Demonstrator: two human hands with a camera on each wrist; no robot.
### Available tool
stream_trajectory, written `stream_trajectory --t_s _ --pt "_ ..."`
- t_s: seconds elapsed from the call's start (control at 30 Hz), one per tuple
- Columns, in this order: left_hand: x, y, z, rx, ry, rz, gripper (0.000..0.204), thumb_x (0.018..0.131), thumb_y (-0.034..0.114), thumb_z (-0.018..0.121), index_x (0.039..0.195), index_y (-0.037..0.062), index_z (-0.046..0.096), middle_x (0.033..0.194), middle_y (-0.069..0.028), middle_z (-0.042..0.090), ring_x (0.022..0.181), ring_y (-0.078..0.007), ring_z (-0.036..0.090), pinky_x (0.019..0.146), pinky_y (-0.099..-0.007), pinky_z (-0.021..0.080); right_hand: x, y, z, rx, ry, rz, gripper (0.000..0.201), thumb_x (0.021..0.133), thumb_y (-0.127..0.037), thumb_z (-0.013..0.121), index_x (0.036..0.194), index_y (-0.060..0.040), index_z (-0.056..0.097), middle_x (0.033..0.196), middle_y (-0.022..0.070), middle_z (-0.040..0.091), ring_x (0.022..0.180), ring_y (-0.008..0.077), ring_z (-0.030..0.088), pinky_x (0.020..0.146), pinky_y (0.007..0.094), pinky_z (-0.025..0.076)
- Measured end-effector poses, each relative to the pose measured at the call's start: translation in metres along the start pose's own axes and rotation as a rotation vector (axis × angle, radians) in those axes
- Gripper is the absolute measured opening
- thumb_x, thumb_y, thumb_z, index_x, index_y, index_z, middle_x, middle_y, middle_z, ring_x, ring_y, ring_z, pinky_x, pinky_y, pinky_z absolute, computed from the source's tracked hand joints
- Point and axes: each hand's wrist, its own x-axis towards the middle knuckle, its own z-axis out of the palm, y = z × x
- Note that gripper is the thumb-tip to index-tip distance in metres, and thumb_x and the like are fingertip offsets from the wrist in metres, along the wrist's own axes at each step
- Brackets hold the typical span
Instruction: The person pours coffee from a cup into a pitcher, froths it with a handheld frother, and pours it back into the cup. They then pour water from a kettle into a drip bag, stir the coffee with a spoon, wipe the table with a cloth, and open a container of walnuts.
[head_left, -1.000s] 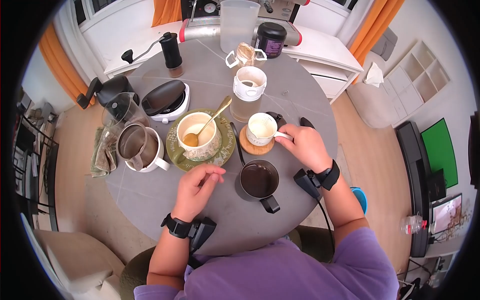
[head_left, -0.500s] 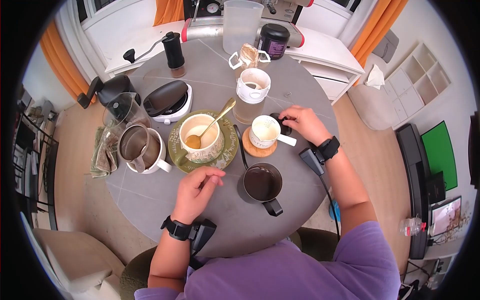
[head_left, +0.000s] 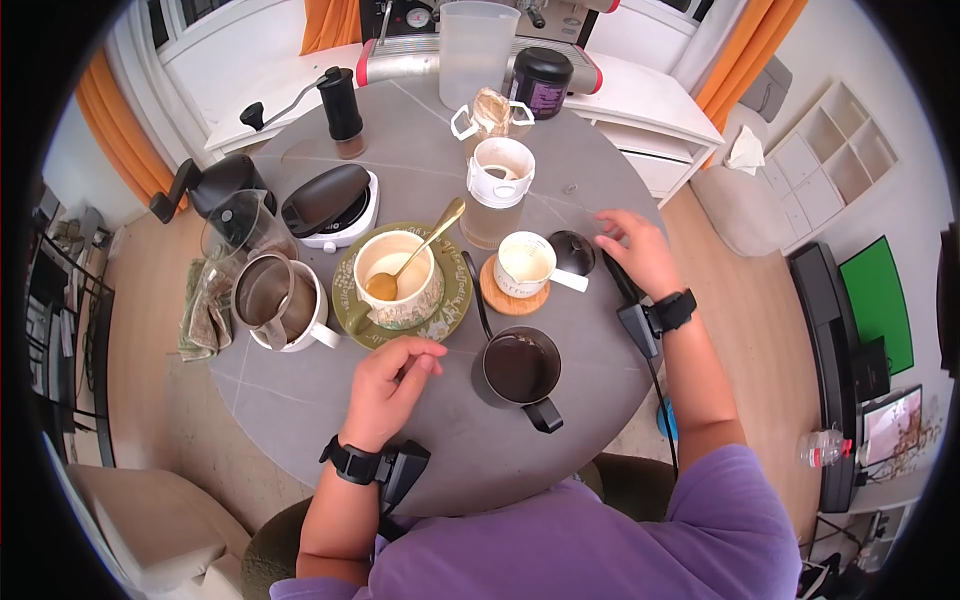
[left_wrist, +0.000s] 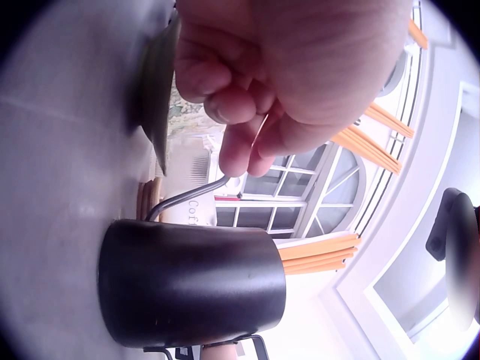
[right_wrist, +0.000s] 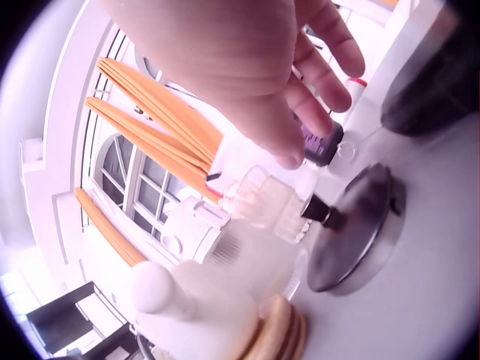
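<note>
black lid (head_left: 573, 253), knob upward, lying on the table (head_left: 300, 410) just left of the right hand (head_left: 640, 258). the right hand is released: its fingers are parted, slightly bent and hold nothing, and the right-wrist view shows a gap between them and the lid. a dark object (right_wrist: 431, 82), its kind unclear, lies close by that hand, partly hidden in the head view.

the left hand (head_left: 393, 390) is likewise free, fingers loosely curled around nothing. just right of it stands a dark kettle (left_wrist: 191, 285), upright, with dark liquid inside, its thin spout (head_left: 474, 290) pointing away from the person and its handle (head_left: 543, 415) turned toward the person.

ahead of the kettle, between the two hands, a small white cup (head_left: 527, 265) stands on a wooden coaster (head_left: 515, 303), its handle toward the right hand. just beyond the left hand, a green saucer (head_left: 458, 312) bears a patterned cup (head_left: 408, 308) with a gold spoon (head_left: 432, 236) leaning in it. farther to the left of that hand, a metal strainer (head_left: 268, 283) sits in a white mug (head_left: 322, 318).

farthest from both hands, across the table, are a clear pitcher (head_left: 480, 50) and a black tub (head_left: 542, 75).
</note>
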Motion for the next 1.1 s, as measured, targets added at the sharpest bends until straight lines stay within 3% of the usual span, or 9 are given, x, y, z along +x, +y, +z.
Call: stream_trajectory --t_s 0.4,0.5,0.57,0.6,0.77,0.87,0.93,1.0,1.1 --pt "0.0 -0.003 -0.001 0.001 0.004 0.094 0.012 0.085 0.004 0.051 0.093 0.0045 0.06 0.072 0.0007 0.059 0.054 -0.0028 0.045 0.045 -0.0177 0.036 -0.038 0.02 0.016 -0.234 0.057 0.189 0.044 0.071 -0.018 0.066 0.11 -0.0044 0.05 0.098 0.0171 0.056 0.091 0.0336 0.053 0.078 0.0394 0.044" --pt "-0.001 -0.005 -0.001 -0.006 0.01 0.086 0.012 0.085 0.004 0.05 0.093 0.0047 0.06 0.073 0.0003 0.059 0.054 -0.003 0.046 0.046 -0.0175 0.036 -0.041 0.038 0.009 0.006 0.064 0.286 0.042 0.074 -0.016 0.064 0.112 -0.0043 0.05 0.091 0.0132 0.058 0.081 0.0266 0.058 0.072 0.0348 0.045" --pt "-0.001 -0.005 -0.001 -0.009 0.003 0.088 0.012 0.085 0.004 0.05 0.093 0.0046 0.06 0.073 0.0 0.059 0.054 -0.003 0.045 0.046 -0.0173 0.036 -0.043 0.05 -0.002 0.786 -0.001 0.519 0.04 0.078 -0.015 0.061 0.114 -0.005 0.05 0.086 0.0064 0.058 0.073 0.0159 0.059 0.066 0.0277 0.044" --pt "-0.002 -0.003 -0.001 -0.046 0.007 0.047 0.012 0.085 0.003 0.05 0.092 0.0033 0.06 0.074 -0.0021 0.059 0.06 -0.0072 0.051 0.053 -0.02 0.04 -0.044 0.042 -0.011 0.787 0.009 0.523 0.04 0.078 -0.015 0.061 0.114 -0.005 0.05 0.086 0.0064 0.058 0.073 0.0159 0.059 0.066 0.0277 0.044" --pt "-0.003 -0.004 -0.002 -0.139 0.008 -0.055 0.011 0.085 0.002 0.051 0.091 0.0026 0.06 0.077 -0.0044 0.06 0.065 -0.0107 0.056 0.06 -0.0219 0.044 -0.064 -0.036 -0.065 0.679 0.119 0.185 0.04 0.076 -0.01 0.064 0.114 -0.0047 0.051 0.094 0.0034 0.056 0.079 0.012 0.056 0.069 0.0242 0.043" --pt "-0.002 0.012 -0.001 -0.059 0.164 0.192 0.013 0.08 -0.001 0.054 0.091 0.004 0.061 0.078 -0.0055 0.06 0.067 -0.0132 0.055 0.06 -0.0228 0.045 -0.07 -0.079 -0.085 0.406 0.085 -0.06 0.041 0.07 -0.006 0.068 0.108 -0.0041 0.054 0.098 0.0048 0.056 0.086 0.0149 0.055 0.073 0.0257 0.044" --pt "-0.004 0.052 -0.006 0.468 0.224 0.594 0.022 0.071 0.0 0.062 0.092 0.0057 0.061 0.082 -0.0058 0.06 0.076 -0.0188 0.055 0.064 -0.0268 0.045 -0.07 -0.104 -0.091 0.304 0.041 -0.185 0.042 0.065 -0.004 0.07 0.105 -0.0049 0.057 0.097 0.0055 0.056 0.089 0.0166 0.055 0.074 0.0268 0.045" --pt "-0.009 0.09 -0.005 0.599 0.25 0.685 0.029 0.068 0.002 0.065 0.097 0.0051 0.06 0.084 -0.0066 0.06 0.08 -0.0222 0.054 0.066 -0.0298 0.044 -0.068 -0.127 -0.092 0.14 0.043 -0.455 0.044 0.062 -0.006 0.071 0.103 -0.0081 0.056 0.094 0.0078 0.056 0.082 0.026 0.056 0.071 0.0319 0.047" --pt "-0.007 0.116 0.01 0.754 0.248 0.732 0.038 0.064 0.007 0.069 0.101 0.0053 0.06 0.086 -0.007 0.059 0.087 -0.0255 0.052 0.071 -0.034 0.042 -0.066 -0.151 -0.089 0.118 -0.016 -0.532 0.04 0.061 -0.006 0.071 0.099 -0.008 0.056 0.094 0.0062 0.055 0.082 0.0267 0.056 0.069 0.0332 0.047"
